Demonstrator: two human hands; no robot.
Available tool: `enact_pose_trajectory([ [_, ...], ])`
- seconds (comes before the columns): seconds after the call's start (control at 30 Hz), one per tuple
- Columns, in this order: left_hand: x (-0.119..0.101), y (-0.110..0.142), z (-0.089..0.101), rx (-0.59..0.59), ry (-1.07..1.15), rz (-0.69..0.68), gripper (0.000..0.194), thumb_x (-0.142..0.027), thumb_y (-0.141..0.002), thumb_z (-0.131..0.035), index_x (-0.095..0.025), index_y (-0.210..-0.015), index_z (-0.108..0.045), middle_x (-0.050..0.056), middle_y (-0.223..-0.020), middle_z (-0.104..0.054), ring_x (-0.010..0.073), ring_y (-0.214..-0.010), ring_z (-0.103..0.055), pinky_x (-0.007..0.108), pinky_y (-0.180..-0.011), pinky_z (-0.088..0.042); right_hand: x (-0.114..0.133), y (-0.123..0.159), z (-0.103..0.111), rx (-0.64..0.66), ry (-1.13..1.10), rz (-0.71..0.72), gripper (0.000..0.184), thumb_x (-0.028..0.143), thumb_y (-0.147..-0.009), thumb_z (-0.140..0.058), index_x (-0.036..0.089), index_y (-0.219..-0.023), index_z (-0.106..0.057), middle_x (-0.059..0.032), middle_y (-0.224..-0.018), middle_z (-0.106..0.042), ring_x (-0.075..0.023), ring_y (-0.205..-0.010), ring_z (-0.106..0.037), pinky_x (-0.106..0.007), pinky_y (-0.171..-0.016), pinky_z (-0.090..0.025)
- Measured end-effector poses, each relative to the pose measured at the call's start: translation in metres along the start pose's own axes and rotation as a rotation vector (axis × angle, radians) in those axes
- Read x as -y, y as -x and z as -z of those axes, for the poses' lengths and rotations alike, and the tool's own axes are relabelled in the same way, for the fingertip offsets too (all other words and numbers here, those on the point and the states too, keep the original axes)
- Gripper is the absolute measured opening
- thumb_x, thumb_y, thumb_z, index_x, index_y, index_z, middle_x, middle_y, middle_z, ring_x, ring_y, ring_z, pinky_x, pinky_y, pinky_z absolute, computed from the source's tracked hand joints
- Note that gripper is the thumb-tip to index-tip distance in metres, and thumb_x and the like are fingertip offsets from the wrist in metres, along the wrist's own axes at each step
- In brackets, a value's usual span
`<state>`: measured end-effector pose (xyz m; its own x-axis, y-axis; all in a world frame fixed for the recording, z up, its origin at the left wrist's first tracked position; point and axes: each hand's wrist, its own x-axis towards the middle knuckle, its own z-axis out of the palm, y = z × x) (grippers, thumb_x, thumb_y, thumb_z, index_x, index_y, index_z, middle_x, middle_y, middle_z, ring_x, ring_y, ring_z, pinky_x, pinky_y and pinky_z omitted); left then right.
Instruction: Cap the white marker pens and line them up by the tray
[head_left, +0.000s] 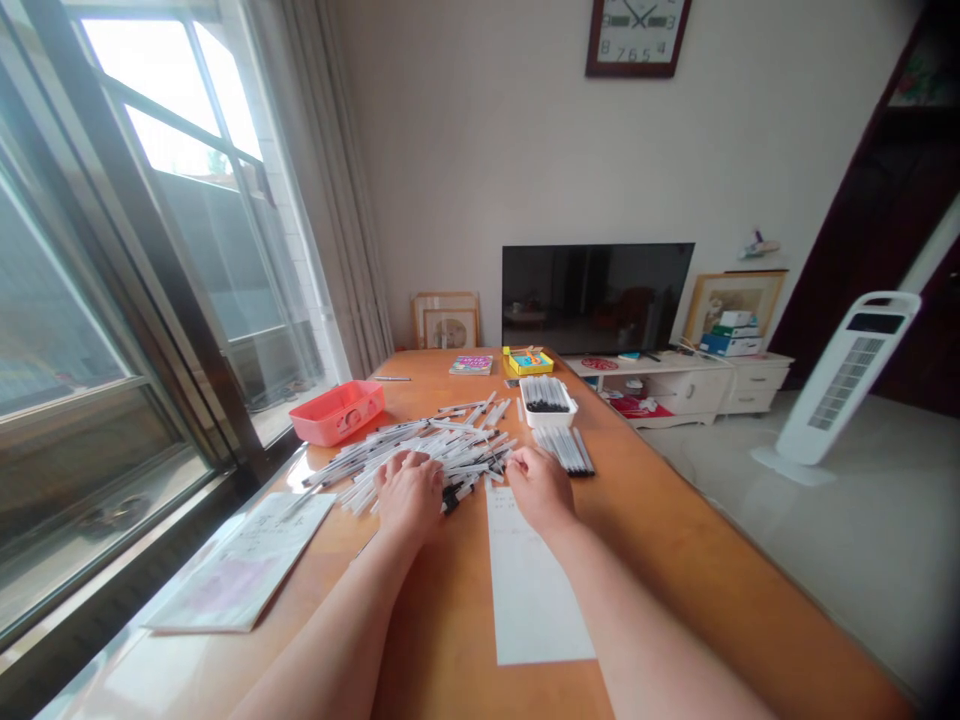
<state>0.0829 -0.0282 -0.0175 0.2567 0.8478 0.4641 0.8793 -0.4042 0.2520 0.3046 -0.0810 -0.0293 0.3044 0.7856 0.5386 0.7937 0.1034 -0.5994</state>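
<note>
my left hand (409, 492) lies open on the white pens (420, 450) — one black-tipped pen (457, 496) slants just beside it, farther from my right hand (540, 490) — whose fingers (519, 462) i can't read as gripping or not.

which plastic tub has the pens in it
The white tub, beside the loose pile of pens, is packed with black-ended pens; the pink tub shows none.
</note>
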Motion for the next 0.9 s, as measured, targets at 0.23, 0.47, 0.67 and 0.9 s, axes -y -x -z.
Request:
enact_pose_trajectory([
  [0.23,-0.001,-0.001,0.000,-0.134,0.249,0.006,0.030,-0.042,-0.098,-0.051,-0.032,-0.106,-0.079,0.009,-0.113,-0.073,0.0324,-0.115,-0.054,0.047,-0.102,-0.036,0.011,0.001,0.003,0.080,-0.394,-0.159,0.033,0.046,-0.093,-0.056,0.021,-0.072,-0.065,-0.0017,-0.073,-0.068,-0.0191,-0.073,-0.061,-0.027,-0.064,-0.042],
  [0.47,-0.008,0.002,0.001,0.001,0.514,-0.180,0.028,-0.044,-0.095,-0.057,-0.030,-0.104,-0.080,0.008,-0.100,-0.074,0.0264,-0.100,-0.062,0.040,-0.099,-0.042,0.019,0.001,0.001,0.219,-1.037,-0.516,0.045,0.061,-0.080,-0.073,0.017,-0.089,-0.070,-0.0072,-0.095,-0.074,-0.0130,-0.063,-0.065,-0.020,-0.044,-0.033],
  [0.67,0.003,-0.002,0.004,-0.010,0.546,-0.023,0.026,-0.037,-0.092,-0.057,-0.026,-0.102,-0.078,0.009,-0.102,-0.075,0.0273,-0.098,-0.063,0.039,-0.093,-0.044,0.019,-0.003,0.003,0.054,-1.100,-0.553,0.040,0.056,-0.081,-0.072,0.019,-0.084,-0.058,-0.0050,-0.079,-0.073,-0.0126,-0.051,-0.063,-0.020,-0.039,-0.031],
  [0.9,-0.012,0.002,0.004,0.111,0.119,-0.104,0.022,-0.031,-0.090,-0.057,-0.028,-0.089,-0.079,0.009,-0.099,-0.072,0.0313,-0.105,-0.056,0.042,-0.091,-0.038,0.012,-0.003,0.000,0.009,-0.922,-0.543,0.036,0.055,-0.084,-0.067,0.021,-0.078,-0.056,-0.0015,-0.068,-0.071,-0.0107,-0.045,-0.053,-0.023,-0.044,-0.036],
])
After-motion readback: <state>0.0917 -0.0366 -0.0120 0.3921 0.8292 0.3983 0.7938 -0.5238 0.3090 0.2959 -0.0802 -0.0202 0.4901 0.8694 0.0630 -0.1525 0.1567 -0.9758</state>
